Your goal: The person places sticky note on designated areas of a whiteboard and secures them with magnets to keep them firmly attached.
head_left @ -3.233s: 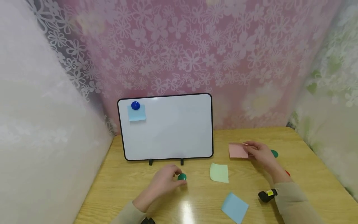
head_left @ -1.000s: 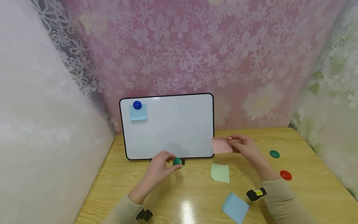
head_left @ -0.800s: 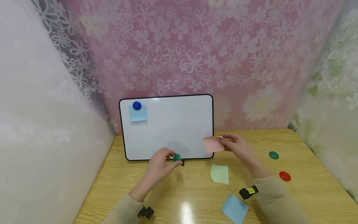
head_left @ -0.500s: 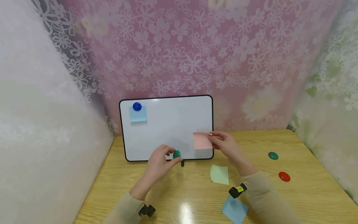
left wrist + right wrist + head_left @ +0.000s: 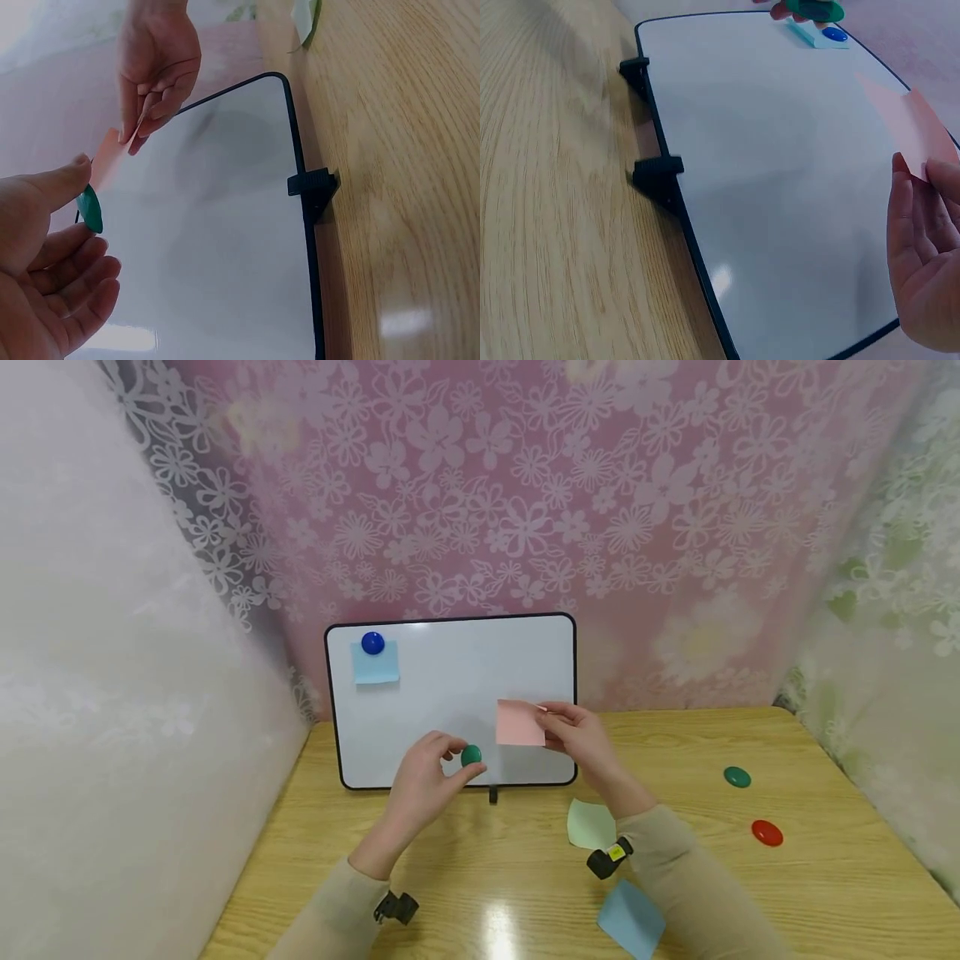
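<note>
My left hand (image 5: 427, 781) pinches a round green magnet (image 5: 471, 756) between thumb and fingertips, in front of the lower middle of a whiteboard (image 5: 450, 693). In my right hand (image 5: 585, 743), a pink sticky note (image 5: 519, 723) is held by its right edge before the board's right half. The left wrist view shows the green magnet (image 5: 91, 210) edge-on, with the pink note just beyond it. From the right wrist, the pink note (image 5: 919, 131) stands off the board surface, thumb and fingers at its near edge. A light blue note (image 5: 376, 666) hangs at the board's upper left under a blue magnet (image 5: 372, 643).
A pale green note (image 5: 590, 824) and a blue note (image 5: 631, 920) lie on the wooden table (image 5: 525, 877), partly under the right forearm. Farther right are another green magnet (image 5: 737, 777) and a red magnet (image 5: 767, 833). Small black feet (image 5: 658, 174) support the board.
My right hand has carried the pink note leftward from the table's right side to in front of the board. My left hand has raised the green magnet from near the table to the board's lower part.
</note>
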Demonstrator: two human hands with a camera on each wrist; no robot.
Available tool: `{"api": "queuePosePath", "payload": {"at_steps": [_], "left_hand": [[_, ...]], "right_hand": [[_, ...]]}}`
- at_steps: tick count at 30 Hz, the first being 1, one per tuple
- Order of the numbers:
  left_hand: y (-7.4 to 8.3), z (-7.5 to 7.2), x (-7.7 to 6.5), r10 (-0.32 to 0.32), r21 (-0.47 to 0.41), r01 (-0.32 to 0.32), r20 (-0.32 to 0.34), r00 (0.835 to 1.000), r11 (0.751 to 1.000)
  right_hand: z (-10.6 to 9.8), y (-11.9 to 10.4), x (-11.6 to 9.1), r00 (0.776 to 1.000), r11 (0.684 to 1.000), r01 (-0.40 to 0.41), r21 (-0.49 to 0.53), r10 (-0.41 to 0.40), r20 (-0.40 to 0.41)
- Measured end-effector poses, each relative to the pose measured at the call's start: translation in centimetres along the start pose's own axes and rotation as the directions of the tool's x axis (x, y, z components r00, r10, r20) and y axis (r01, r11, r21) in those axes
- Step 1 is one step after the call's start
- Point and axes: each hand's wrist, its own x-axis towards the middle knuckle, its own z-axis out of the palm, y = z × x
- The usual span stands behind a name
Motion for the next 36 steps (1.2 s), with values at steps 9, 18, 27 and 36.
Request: {"api": "queuePosePath", "payload": {"at_steps": [9, 18, 27, 36], "left_hand": [[-0.5, -0.1, 0.0, -0.011, -0.004, 0.011, -0.039, 0.999, 1.000], [-0.7, -0.3, 0.1, -0.039, -0.005, 0.038, -0.050, 0.998, 0.999], [-1.2, -0.5, 0.2, -0.011, 0.024, 0.013, -0.073, 0.997, 1.000], [-1.7, -0.8, 0.8, 0.044, 0.067, -0.038, -0.098, 0.994, 0.997]], "right_hand": [[1.1, 0.2, 0.9, 0.999, 0.995, -0.034, 0.094, 0.036, -0.023], [2.7, 0.3, 1.3, 0.999, 0.997, -0.025, 0.071, 0.027, -0.027], [3.6, 0.0, 1.6, 0.999, 1.000, -0.020, 0.009, 0.020, -0.030], [4.8, -0.5, 2.3, 1.000, 1.000, 0.009, -0.011, -0.010, -0.017]]}}
